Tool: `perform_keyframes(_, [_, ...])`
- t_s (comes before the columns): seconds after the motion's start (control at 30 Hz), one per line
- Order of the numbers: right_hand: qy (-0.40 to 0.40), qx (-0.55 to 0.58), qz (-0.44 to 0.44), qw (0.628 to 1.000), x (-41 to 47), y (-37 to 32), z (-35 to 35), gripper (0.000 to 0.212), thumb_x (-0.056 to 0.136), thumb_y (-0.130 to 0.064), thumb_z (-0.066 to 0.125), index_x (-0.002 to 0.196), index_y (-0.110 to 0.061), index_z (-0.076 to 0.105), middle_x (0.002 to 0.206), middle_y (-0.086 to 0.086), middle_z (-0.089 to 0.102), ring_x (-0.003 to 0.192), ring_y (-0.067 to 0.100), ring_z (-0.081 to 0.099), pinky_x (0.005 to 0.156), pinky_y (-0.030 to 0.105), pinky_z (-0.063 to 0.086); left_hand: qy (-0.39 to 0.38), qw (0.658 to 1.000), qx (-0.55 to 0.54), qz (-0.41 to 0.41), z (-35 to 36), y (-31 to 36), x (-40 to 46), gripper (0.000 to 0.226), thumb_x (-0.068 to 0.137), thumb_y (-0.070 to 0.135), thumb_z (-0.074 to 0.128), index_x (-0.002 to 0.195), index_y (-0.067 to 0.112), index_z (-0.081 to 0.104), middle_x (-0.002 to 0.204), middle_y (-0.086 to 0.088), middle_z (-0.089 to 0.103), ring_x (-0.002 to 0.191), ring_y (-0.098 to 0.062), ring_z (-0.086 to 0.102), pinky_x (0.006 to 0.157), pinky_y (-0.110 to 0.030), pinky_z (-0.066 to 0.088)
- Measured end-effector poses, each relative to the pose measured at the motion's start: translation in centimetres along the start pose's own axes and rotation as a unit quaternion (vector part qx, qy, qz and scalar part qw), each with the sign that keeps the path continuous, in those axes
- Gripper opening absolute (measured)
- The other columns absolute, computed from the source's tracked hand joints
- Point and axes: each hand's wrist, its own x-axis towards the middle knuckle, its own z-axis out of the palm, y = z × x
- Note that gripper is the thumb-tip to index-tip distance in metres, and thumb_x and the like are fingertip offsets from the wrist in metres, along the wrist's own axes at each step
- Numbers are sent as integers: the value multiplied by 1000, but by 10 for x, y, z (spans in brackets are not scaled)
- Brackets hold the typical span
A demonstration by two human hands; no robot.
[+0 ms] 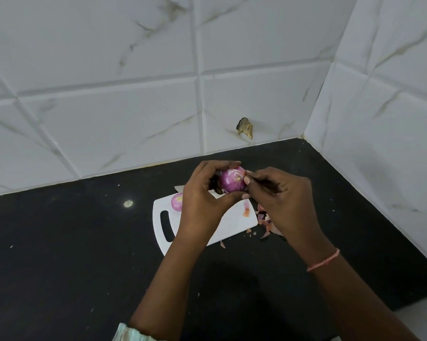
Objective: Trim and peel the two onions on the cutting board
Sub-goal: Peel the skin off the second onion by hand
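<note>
Head: hands (247, 193) peel onion (233, 181)

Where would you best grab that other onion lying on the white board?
Probably round its rounded purple sides, coming from above. The second onion rests on the cutting board near the handle slot, partly hidden behind the left hand, with its top exposed.

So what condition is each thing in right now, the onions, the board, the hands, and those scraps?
Held onion: lifted above the board, mostly peeled, purple and glossy.
Second onion: resting on the board, peeled, cut end showing.
Left hand: curled round the held onion.
Right hand: pinching at the held onion's edge, seemingly at skin.
Cutting board: flat on the counter, with a small peel scrap on it.
Peel scraps: loose, piled beside the board's right edge.
</note>
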Motion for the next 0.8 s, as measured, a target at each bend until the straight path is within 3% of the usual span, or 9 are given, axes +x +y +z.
perform_keyframes(0.2, [24, -29, -8, 999, 1, -3, -1, 12, 82, -12, 75, 93, -10, 75, 83, -5, 71, 77, 1, 67, 76, 9, 53, -3, 1000, -15, -7, 1, 3, -3, 53, 65, 19, 91, 112, 24, 66, 112, 5, 66, 101, -17, 63, 77, -19, 54])
perform_keyframes(0.4, [-13, 55, 15, 998, 0, -9, -5, 24, 86, -25, 68, 108, -17, 68, 99, -12, 69, 97, 0, 66, 81, 12, 53, 17, 999, -28, -16, 2, 6, -2, 52, 66, 19, 91, 111, 25, 65, 111, 6, 67, 100, -16, 63, 77, -20, 53])
perform_keyframes(0.6, [2, 9, 1, 1000, -3, -3, 1, 11, 89, -15, 68, 99, -19, 68, 94, -13, 68, 92, 3, 66, 82, 14, 53, 25, 1000, 9, 8, 4, 8, -2, 53, 66, 16, 92, 110, 26, 64, 111, 5, 64, 99, -11, 62, 76, -12, 49])
perform_keyframes(0.73, [-51, -53, -58, 996, 2, -1, 0, 6, 94, -13, 59, 99, -12, 61, 99, -3, 60, 91, 3, 59, 79, 7, 47, 22, 1000, 16, 10, 2, 7, -2, 51, 67, 16, 91, 109, 27, 64, 109, 8, 62, 100, -9, 61, 77, -12, 50])
perform_keyframes(0.8, [-64, -45, -29, 997, 3, -1, 1, 5, 96, -19, 55, 99, -15, 57, 99, -4, 56, 91, 5, 58, 77, 10, 49, 17, 1000, 7, 8, 2, 7, -3, 50, 68, 16, 90, 109, 27, 63, 110, 7, 63, 101, -10, 62, 78, -14, 51])
